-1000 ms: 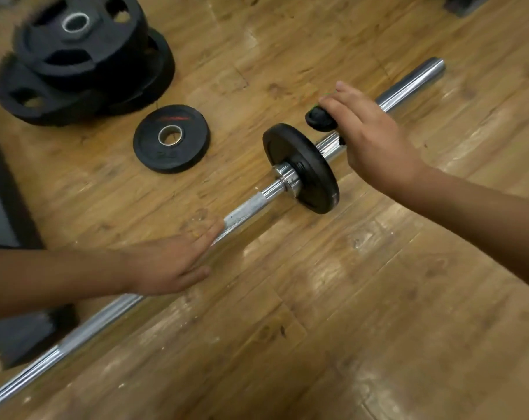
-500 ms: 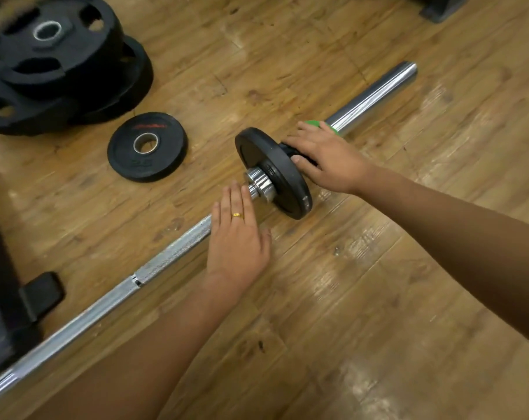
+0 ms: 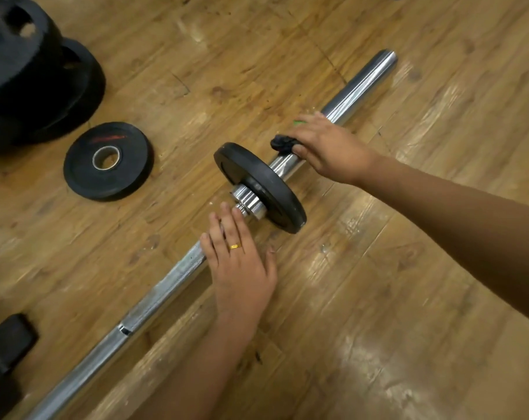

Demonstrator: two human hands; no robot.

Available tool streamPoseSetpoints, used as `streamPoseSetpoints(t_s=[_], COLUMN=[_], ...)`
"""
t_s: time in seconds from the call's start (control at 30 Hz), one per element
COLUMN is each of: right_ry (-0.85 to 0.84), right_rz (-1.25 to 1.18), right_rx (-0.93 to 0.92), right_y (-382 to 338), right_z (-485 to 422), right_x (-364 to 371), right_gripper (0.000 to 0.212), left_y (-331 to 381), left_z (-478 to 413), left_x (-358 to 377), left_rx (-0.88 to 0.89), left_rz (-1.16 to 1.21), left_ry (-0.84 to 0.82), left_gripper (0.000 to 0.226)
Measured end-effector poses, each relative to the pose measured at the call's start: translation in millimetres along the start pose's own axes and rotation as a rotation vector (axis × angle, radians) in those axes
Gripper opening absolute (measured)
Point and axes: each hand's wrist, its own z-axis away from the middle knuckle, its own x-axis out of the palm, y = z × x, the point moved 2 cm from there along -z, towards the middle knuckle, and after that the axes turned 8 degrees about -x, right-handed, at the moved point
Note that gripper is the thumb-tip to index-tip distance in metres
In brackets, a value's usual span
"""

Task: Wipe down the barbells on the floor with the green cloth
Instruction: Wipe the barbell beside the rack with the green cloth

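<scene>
Right hand (image 3: pixel 327 147) clamps green cloth (image 3: pixel 299 122) on chrome barbell (image 3: pixel 360 83) beyond black round plate (image 3: pixel 258 177); flat left hand (image 3: pixel 242 268) (fingers together) must prevent rolling.

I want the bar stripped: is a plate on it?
On. One black plate stands upright on the barbell sleeve against its collar; a second plate lies flat on the floor.

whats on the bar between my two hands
In the head view, a black weight plate and a chrome collar sit on the barbell between the left hand and the right hand gripping the green cloth.
</scene>
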Motion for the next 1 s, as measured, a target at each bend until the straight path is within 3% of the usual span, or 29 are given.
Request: streamPoseSetpoints(t_s=[0.17,0.33,0.5,0.67,0.87,1.0], right_ry=[0.009,0.092,0.010,0.107,0.048,0.123], right_rz=[-0.013,-0.030,-0.014,-0.033,-0.019,-0.057], right_rx=[-0.150,0.104,-0.045,0.172,0.028,0.231], right_y=[-31.1,-13.3,-27.5,-3.1,-21.2,-3.7], right_z=[27.9,33.8,57.9,60.5,85.5,90.7], right_x=[14.5,3.1,10.4,0.8,4.6,-6.9], right_gripper=[0.042,0.039,0.042,0.039,0.041,0.040], left_y=[7.2,15.6,16.0,13.6,10.8,17.3], left_z=[14.9,30.7,46.8,47.4,61.5,71.5], left_x=[-1.2,-10.7,-25.2,-40.6,-37.7,-34.9], left_rx=[0.010,0.047,0.113,0.213,0.279,0.296], left_rz=[0.045,0.066,0.135,0.062,0.021,0.011], left_ry=[-0.015,-0.059,-0.180,-0.206,-0.208,-0.222], left_gripper=[0.089,0.089,0.092,0.087,0.090,0.092])
